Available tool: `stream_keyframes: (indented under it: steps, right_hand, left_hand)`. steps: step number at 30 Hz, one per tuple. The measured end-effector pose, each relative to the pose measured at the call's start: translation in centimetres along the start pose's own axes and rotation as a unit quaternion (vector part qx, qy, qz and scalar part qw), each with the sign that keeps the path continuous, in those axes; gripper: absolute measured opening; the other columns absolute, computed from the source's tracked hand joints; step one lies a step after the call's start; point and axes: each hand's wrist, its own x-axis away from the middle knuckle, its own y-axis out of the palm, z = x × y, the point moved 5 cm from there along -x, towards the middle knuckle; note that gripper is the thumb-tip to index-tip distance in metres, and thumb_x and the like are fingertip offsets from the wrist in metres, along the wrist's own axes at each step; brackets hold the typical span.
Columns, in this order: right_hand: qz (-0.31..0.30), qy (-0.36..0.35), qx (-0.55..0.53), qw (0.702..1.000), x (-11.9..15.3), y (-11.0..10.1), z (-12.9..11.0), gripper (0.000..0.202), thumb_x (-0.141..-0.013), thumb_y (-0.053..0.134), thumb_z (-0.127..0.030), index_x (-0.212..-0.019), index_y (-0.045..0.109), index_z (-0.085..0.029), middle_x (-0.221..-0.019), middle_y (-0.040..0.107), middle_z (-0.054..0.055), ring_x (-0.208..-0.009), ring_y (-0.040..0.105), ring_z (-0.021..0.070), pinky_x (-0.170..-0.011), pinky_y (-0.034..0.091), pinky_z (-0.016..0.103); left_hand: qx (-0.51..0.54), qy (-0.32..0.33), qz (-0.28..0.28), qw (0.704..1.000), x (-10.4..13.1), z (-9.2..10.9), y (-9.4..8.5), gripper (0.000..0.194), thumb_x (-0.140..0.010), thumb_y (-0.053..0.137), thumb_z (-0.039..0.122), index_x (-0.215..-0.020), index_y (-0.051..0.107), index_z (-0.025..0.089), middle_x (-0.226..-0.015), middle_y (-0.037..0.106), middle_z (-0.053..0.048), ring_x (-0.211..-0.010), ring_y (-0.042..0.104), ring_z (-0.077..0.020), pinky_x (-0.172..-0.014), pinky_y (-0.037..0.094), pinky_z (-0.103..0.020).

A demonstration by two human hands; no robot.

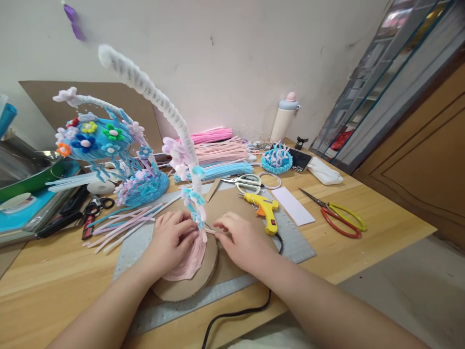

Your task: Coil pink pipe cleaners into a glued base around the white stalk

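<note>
A round cardboard disc [198, 289], partly covered with pale pink pipe cleaners [187, 267], lies in front of me. From its far side rises a curved stem wrapped in white pipe cleaner [160, 99], with lilac and blue pipe-cleaner flowers [178, 154] along its lower part. My left hand [172, 240] presses down on the pink covering, its fingers bent and together beside the stem's foot. On the other side, my right hand [241, 240] pinches the end of a pink pipe cleaner [210, 232] between thumb and fingers, close to the stem.
A yellow glue gun [267, 209] lies right of the disc, its black cord [236, 311] running forward. Beyond are white-handled scissors [249, 184] and bundled pipe cleaners [218, 157]. Red-and-yellow scissors [339, 218] lie right. A decorated blue pipe-cleaner piece [148, 186] stands left.
</note>
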Motion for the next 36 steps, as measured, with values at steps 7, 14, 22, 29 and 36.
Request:
stream_keyframes:
  steps: [7, 14, 22, 29, 36]
  right_hand:
    - [-0.026, -0.004, 0.014, 1.0, -0.2, 2.2, 0.6, 0.013, -0.087, 0.055, -0.01, -0.086, 0.065, -0.017, -0.086, 0.065, 0.004, -0.081, 0.06, 0.0166, -0.072, 0.044, 0.028]
    - [-0.044, -0.045, 0.017, 0.998, 0.6, 2.3, 0.0, 0.017, -0.091, 0.05, -0.013, -0.092, 0.065, -0.018, -0.088, 0.059, 0.004, -0.085, 0.056, 0.0166, -0.075, 0.044, 0.028]
    - [-0.04, -0.091, 0.01, 0.995, 0.9, 2.2, -0.2, 0.023, -0.093, 0.044, -0.011, -0.095, 0.065, -0.021, -0.094, 0.06, 0.004, -0.09, 0.055, 0.0164, -0.078, 0.043, 0.029]
    - [-0.055, -0.139, 0.07, 0.986, 1.3, 1.7, -1.0, 0.022, -0.093, 0.045, -0.012, -0.1, 0.064, -0.022, -0.113, 0.065, 0.006, -0.107, 0.053, 0.0202, -0.091, 0.034, 0.038]
    - [-0.076, -0.137, 0.091, 0.983, 1.6, 1.6, -0.9, 0.026, -0.093, 0.045, -0.012, -0.107, 0.063, -0.023, -0.126, 0.061, 0.006, -0.118, 0.05, 0.0187, -0.094, 0.03, 0.039]
  left_hand:
    - [-0.008, 0.005, -0.005, 1.0, 0.0, 0.1, 0.0, 0.018, -0.089, 0.051, 0.029, -0.094, 0.068, 0.028, -0.097, 0.057, -0.003, -0.098, 0.05, -0.0244, -0.085, 0.035, -0.041]
    - [0.002, 0.0, -0.001, 1.0, 0.1, 0.2, 0.1, 0.017, -0.087, 0.054, 0.028, -0.095, 0.068, 0.03, -0.097, 0.058, -0.001, -0.098, 0.051, -0.023, -0.085, 0.035, -0.04]
    - [0.011, -0.002, 0.001, 1.0, 0.2, 0.3, -0.1, 0.018, -0.087, 0.053, 0.028, -0.097, 0.068, 0.031, -0.1, 0.058, -0.001, -0.098, 0.05, -0.0219, -0.088, 0.035, -0.04]
    - [0.015, -0.005, 0.003, 1.0, 0.3, 0.2, -0.1, 0.018, -0.087, 0.053, 0.03, -0.097, 0.068, 0.03, -0.101, 0.059, -0.001, -0.098, 0.05, -0.0215, -0.09, 0.035, -0.041]
    - [0.015, -0.007, 0.006, 1.0, 0.3, 0.3, -0.1, 0.018, -0.087, 0.053, 0.029, -0.097, 0.068, 0.031, -0.102, 0.059, -0.001, -0.1, 0.05, -0.022, -0.09, 0.034, -0.041]
